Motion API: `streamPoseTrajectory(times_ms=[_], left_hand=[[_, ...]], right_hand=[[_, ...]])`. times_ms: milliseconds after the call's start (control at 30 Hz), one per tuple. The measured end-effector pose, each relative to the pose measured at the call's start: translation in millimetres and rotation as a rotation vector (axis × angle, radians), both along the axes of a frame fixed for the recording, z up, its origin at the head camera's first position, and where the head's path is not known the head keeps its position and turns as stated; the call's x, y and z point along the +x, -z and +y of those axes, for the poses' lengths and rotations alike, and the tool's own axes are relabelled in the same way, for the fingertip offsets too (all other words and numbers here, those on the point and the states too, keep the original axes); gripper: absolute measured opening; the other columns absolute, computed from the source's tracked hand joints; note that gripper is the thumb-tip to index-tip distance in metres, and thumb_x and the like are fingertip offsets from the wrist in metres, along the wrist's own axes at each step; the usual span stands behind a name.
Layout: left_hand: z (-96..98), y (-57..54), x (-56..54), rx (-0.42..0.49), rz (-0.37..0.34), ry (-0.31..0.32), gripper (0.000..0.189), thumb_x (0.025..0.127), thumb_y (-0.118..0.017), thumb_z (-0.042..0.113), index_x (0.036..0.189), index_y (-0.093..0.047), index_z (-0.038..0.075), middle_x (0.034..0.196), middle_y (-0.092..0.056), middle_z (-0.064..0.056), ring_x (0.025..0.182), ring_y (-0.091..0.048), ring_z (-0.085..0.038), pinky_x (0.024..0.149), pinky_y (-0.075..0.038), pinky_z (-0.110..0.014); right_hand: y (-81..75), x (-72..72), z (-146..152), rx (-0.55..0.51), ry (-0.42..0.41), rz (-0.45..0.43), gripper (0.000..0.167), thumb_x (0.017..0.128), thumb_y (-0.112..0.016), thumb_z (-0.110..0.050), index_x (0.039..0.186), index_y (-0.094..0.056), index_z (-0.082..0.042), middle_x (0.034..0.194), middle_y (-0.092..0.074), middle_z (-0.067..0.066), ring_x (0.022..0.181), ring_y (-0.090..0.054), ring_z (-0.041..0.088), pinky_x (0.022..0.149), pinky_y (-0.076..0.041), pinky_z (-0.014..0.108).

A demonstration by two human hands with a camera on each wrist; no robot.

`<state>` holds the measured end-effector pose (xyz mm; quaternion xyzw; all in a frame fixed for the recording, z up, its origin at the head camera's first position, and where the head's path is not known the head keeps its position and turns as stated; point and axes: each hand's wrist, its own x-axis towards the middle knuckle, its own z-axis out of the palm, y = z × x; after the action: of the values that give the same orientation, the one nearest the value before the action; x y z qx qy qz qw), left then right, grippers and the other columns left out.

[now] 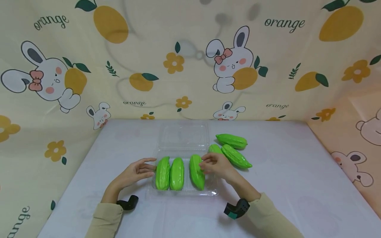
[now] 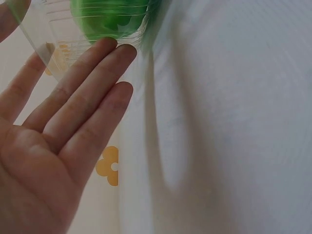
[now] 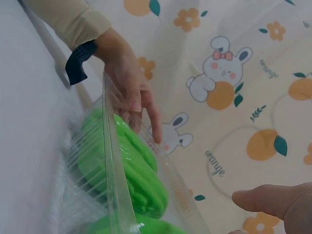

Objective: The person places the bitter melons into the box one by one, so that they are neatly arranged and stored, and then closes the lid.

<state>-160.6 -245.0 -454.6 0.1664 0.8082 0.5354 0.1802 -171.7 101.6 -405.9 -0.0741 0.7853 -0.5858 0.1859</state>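
Note:
Three glossy green vegetables, long and pointed like bitter melons, lie in a clear plastic clamshell box (image 1: 186, 192). The left one (image 1: 162, 173) and the middle one (image 1: 177, 173) sit side by side; the third one (image 1: 197, 172) leans slightly, with a gap to the middle one. My left hand (image 1: 138, 171) is at the box's left wall, and its straight fingertips meet the plastic in the left wrist view. My right hand (image 1: 218, 165) is over the box's right side, fingertips right at the third vegetable's edge. In the right wrist view, one finger (image 3: 265, 199) stretches out, away from the green vegetables (image 3: 141, 170).
The box's clear lid (image 1: 184, 135) is folded back behind it. More green vegetables lie right of the lid: one at the back (image 1: 232, 141), one in front (image 1: 236, 156), and one partly behind my right hand (image 1: 215, 148). A printed cloth (image 1: 190, 89) hangs behind the white table (image 1: 282, 172).

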Motion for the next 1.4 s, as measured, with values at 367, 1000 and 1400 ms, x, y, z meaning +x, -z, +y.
streamPoseTrajectory(times_ms=[367,1000,1400], left_hand=[[-0.1,-0.9,-0.1,-0.004,-0.001,-0.003,0.064,0.093,-0.065,0.026,0.145,-0.037,0.003,0.134,-0.055,-0.03,0.123,-0.056,-0.044,0.093,-0.056,-0.03],[-0.8,-1.9,-1.5,-0.009,0.009,-0.001,0.062,0.093,-0.065,0.025,0.145,-0.038,0.004,0.133,-0.057,-0.029,0.122,-0.057,-0.043,0.093,-0.056,-0.03],[-0.4,-1.2,-0.8,-0.005,0.004,0.001,0.063,0.093,-0.065,0.026,0.145,-0.038,0.003,0.133,-0.056,-0.03,0.123,-0.056,-0.045,0.093,-0.056,-0.03]], right_hand=[[-1.1,-6.1,16,0.02,-0.004,0.047,0.043,0.092,-0.064,-0.014,0.123,-0.052,0.013,0.108,-0.066,0.024,0.09,-0.07,0.018,0.08,-0.061,0.037],[-3.8,-26.6,58,0.075,0.085,0.085,0.044,0.094,-0.062,-0.015,0.127,-0.05,0.012,0.114,-0.064,0.028,0.087,-0.071,0.012,0.078,-0.061,0.033],[-5.5,-37.6,80,0.172,0.166,0.136,0.043,0.094,-0.063,-0.018,0.125,-0.053,0.011,0.107,-0.069,0.019,0.079,-0.069,0.007,0.072,-0.06,0.023]])
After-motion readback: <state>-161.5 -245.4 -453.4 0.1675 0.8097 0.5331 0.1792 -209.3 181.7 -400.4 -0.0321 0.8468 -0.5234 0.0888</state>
